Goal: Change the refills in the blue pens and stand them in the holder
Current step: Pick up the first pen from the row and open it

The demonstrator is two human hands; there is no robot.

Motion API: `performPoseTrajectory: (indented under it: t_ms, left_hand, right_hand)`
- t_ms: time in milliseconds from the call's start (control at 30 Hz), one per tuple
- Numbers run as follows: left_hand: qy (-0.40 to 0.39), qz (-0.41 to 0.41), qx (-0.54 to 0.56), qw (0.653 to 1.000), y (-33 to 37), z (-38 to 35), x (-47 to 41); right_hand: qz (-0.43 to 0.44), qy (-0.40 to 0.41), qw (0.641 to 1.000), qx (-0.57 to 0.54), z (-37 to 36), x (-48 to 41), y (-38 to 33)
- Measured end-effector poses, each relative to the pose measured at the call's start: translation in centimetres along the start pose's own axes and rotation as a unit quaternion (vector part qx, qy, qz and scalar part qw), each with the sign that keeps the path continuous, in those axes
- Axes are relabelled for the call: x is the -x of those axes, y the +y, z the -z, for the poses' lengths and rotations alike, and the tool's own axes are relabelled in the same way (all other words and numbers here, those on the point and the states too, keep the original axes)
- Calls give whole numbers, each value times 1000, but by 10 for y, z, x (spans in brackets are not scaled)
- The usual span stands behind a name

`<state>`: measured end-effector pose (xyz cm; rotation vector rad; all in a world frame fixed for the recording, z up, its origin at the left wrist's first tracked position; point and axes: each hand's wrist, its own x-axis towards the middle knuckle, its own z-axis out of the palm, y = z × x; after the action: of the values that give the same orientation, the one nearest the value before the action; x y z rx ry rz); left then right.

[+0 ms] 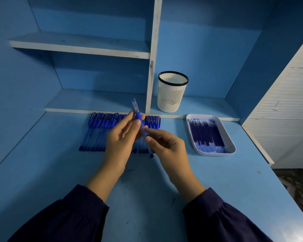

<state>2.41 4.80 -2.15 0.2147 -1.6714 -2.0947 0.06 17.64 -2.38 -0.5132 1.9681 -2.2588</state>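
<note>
Dark sleeves point(63, 219) are filling the bottom corners of the frame, with both bare forearms reaching up from them over the blue desk point(234, 180). At the centre, the left hand point(119, 144) is curling its fingers and thumb round a blue pen point(138, 117) at its coloured grip. The right hand point(168, 147) is pinching the lower, clear part of the same pen between thumb and forefinger. The pen is tilting with its top end pointing toward the upper left, raised above the desk.

Both hands are hiding the middle of a row of pens point(98, 130) lying side by side behind them, so only its left part and right end are showing. Whether the pen's lower end is touching that row is hard to tell.

Right of centre, a white tray point(196, 147) is sitting on the desk, holding refills point(206, 135) packed side by side. Above it, a white slotted holder point(172, 92) with a dark rim is standing upright on a low shelf point(208, 105), just right of a white divider point(151, 67). A white slatted panel point(287, 102) is closing off the right edge.
</note>
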Motion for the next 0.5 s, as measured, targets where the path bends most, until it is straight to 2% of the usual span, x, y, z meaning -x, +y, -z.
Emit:
performPoseTrajectory:
  t_ms: [167, 233, 367, 500]
  left_hand:
    - [35, 24, 59, 997, 2, -1, 1]
    - [34, 9, 21, 999, 2, 4, 2]
    - [-62, -20, -101, 993, 3, 6, 11]
    - [-116, -46, -157, 980, 1, 1, 18]
  right_hand:
    - [9, -14, 1000, 5, 1, 2, -4]
    - [21, 10, 1000, 4, 5, 0, -8]
    - [54, 47, 997, -39, 17, -6, -14]
    - [79, 65, 994, -24, 23, -7, -19]
